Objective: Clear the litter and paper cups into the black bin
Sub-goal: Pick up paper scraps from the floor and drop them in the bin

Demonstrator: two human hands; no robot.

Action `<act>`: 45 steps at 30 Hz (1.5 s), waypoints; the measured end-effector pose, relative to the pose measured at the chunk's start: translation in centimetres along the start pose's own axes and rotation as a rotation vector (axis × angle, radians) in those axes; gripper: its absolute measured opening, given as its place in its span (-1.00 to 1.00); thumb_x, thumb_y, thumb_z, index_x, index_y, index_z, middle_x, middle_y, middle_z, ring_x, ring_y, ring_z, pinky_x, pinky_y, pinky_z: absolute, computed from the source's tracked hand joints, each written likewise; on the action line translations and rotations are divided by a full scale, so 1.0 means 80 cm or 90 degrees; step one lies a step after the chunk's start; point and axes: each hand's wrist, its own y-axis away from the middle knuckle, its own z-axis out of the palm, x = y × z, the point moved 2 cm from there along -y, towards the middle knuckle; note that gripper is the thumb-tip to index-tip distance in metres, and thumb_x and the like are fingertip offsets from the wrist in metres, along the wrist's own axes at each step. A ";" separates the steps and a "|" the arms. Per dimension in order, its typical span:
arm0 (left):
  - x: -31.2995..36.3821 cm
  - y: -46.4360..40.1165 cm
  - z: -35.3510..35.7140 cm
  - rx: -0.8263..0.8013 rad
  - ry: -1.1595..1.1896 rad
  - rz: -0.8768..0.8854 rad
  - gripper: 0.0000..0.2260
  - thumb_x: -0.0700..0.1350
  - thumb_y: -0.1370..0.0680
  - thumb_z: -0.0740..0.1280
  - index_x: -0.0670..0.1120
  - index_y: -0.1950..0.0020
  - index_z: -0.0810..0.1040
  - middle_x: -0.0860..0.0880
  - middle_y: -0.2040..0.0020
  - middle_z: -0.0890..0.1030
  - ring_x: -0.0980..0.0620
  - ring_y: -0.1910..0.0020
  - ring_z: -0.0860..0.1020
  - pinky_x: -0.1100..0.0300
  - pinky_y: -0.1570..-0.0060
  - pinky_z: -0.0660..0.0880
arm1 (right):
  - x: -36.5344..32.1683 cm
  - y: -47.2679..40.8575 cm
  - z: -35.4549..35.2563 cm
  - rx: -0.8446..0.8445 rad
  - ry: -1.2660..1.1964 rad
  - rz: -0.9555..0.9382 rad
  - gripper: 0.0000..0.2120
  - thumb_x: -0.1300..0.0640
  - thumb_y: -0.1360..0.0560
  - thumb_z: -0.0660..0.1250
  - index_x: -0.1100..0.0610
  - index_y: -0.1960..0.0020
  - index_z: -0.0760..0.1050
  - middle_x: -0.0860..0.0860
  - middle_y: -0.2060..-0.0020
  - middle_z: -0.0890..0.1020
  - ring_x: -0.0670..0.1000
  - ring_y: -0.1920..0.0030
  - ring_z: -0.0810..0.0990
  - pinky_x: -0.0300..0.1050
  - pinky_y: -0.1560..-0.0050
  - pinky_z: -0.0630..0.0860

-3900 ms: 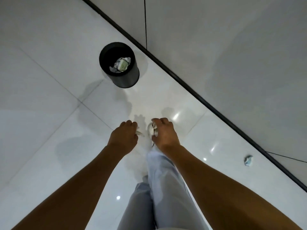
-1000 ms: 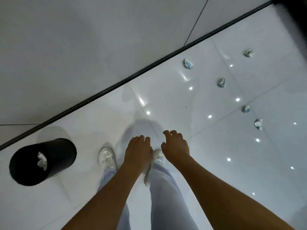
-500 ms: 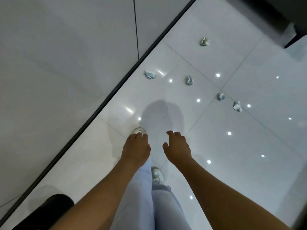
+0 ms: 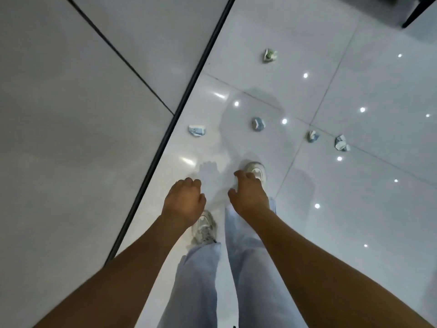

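Blue-white crumpled cups [image 4: 258, 124] scattered on glossy floor [image 4: 354, 209].

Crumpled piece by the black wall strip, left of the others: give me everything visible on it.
The crumpled piece looks like crushed paper, white with blue print, maybe a squashed cup. It lies flattened and wider than tall on the glossy white floor tile, close beside the black baseboard strip but apart from it. Nothing touches it except the floor. Both hands are nearer the camera, well clear. Print details are too small to read.
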 end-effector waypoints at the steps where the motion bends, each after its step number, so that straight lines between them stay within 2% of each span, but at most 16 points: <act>1: 0.007 -0.014 -0.005 0.004 -0.004 0.003 -0.69 -0.02 -0.61 0.11 -0.13 -0.27 0.43 -0.10 -0.18 0.51 -0.07 -0.17 0.44 0.13 -0.16 0.35 | 0.007 -0.014 -0.010 0.000 -0.004 0.009 -0.58 0.13 -0.55 0.21 0.09 -0.40 0.30 0.11 -0.31 0.42 0.13 -0.31 0.40 0.03 -0.16 0.47; 4: 0.030 -0.057 -0.021 -0.009 0.000 -0.004 -0.72 -0.02 -0.61 0.12 -0.11 -0.23 0.45 -0.07 -0.13 0.53 -0.04 -0.12 0.47 0.15 -0.12 0.38 | 0.031 -0.058 -0.039 -0.015 0.000 0.035 -0.62 0.14 -0.55 0.21 0.10 -0.36 0.32 0.11 -0.27 0.45 0.12 -0.24 0.44 0.00 -0.13 0.48; 7: 0.053 -0.110 -0.035 -0.023 0.001 -0.010 -0.72 -0.02 -0.61 0.12 -0.10 -0.24 0.45 -0.05 -0.14 0.53 -0.02 -0.13 0.47 0.16 -0.13 0.37 | 0.051 -0.114 -0.074 -0.019 -0.011 0.047 -0.60 0.14 -0.55 0.22 0.11 -0.37 0.32 0.11 -0.28 0.43 0.12 -0.27 0.41 0.00 -0.17 0.47; 12: 0.090 -0.193 -0.052 -0.018 0.024 -0.011 -0.69 -0.03 -0.61 0.13 -0.12 -0.30 0.42 -0.07 -0.18 0.51 -0.04 -0.18 0.43 0.17 -0.18 0.34 | 0.072 -0.210 -0.122 -0.007 -0.004 0.032 -0.56 0.13 -0.56 0.22 0.10 -0.43 0.28 0.10 -0.29 0.41 0.10 -0.26 0.41 -0.02 -0.11 0.47; 15: 0.105 -0.248 -0.057 -0.023 0.046 0.005 -0.70 -0.03 -0.61 0.15 -0.12 -0.29 0.42 -0.08 -0.16 0.51 -0.04 -0.16 0.45 0.14 -0.14 0.39 | 0.086 -0.263 -0.129 -0.012 -0.007 0.052 -0.53 0.15 -0.55 0.22 0.11 -0.44 0.26 0.12 -0.31 0.40 0.13 -0.28 0.39 -0.02 -0.09 0.45; 19: 0.107 -0.327 -0.046 -0.022 0.060 0.019 -0.72 -0.04 -0.59 0.18 -0.13 -0.24 0.45 -0.09 -0.12 0.53 -0.05 -0.10 0.48 0.14 -0.07 0.40 | 0.106 -0.336 -0.107 -0.009 -0.051 0.096 -0.50 0.14 -0.54 0.23 0.10 -0.46 0.25 0.11 -0.33 0.39 0.12 -0.30 0.38 -0.03 -0.07 0.44; 24: 0.093 -0.434 -0.001 -0.026 0.041 0.068 -0.76 -0.06 -0.59 0.20 -0.14 -0.19 0.47 -0.09 -0.09 0.53 -0.05 -0.08 0.49 0.20 0.09 0.33 | 0.146 -0.441 -0.051 0.023 -0.105 0.144 -0.50 0.13 -0.53 0.26 0.12 -0.44 0.25 0.13 -0.26 0.43 0.13 -0.23 0.42 -0.09 0.01 0.38; 29: 0.072 -0.533 0.066 -0.023 0.042 0.090 -0.71 -0.06 -0.60 0.19 -0.12 -0.29 0.45 -0.09 -0.19 0.52 -0.06 -0.18 0.45 0.08 -0.07 0.41 | 0.197 -0.548 0.014 0.057 -0.093 0.128 -0.40 0.11 -0.51 0.34 0.12 -0.47 0.19 0.13 -0.40 0.30 0.15 -0.34 0.32 0.00 -0.12 0.43; 32: 0.059 -0.580 0.109 -0.040 0.046 0.096 -0.69 -0.05 -0.60 0.18 -0.09 -0.33 0.42 -0.07 -0.25 0.50 -0.05 -0.23 0.44 0.09 -0.13 0.40 | 0.223 -0.602 0.052 0.056 -0.099 0.118 -0.28 0.09 -0.47 0.40 0.10 -0.52 0.11 0.12 -0.47 0.19 0.15 -0.42 0.23 0.05 -0.22 0.41; 34: 0.052 -0.605 0.137 -0.046 0.048 0.093 -0.68 -0.03 -0.61 0.18 -0.07 -0.34 0.41 -0.05 -0.28 0.49 -0.03 -0.24 0.43 0.13 -0.14 0.41 | 0.237 -0.629 0.077 0.068 -0.106 0.127 -0.25 0.11 -0.45 0.43 0.11 -0.51 0.11 0.11 -0.45 0.21 0.15 -0.40 0.24 0.02 -0.19 0.42; 38: 0.048 -0.629 0.171 -0.073 0.081 0.067 -0.67 -0.02 -0.61 0.18 -0.05 -0.36 0.39 -0.04 -0.31 0.47 -0.01 -0.27 0.43 0.14 -0.17 0.40 | 0.251 -0.645 0.102 0.130 -0.100 0.145 -0.32 0.17 -0.41 0.44 0.14 -0.44 0.21 0.12 -0.29 0.34 0.14 -0.29 0.32 -0.05 -0.01 0.43; 45: 0.077 -0.607 0.146 -0.104 0.178 0.037 -0.66 0.00 -0.61 0.20 -0.04 -0.36 0.39 -0.04 -0.33 0.47 -0.03 -0.22 0.49 0.12 -0.22 0.41 | 0.217 -0.595 0.080 0.092 -0.090 0.046 -0.22 0.10 -0.43 0.46 0.15 -0.51 0.13 0.10 -0.37 0.35 0.11 -0.34 0.31 -0.01 -0.20 0.46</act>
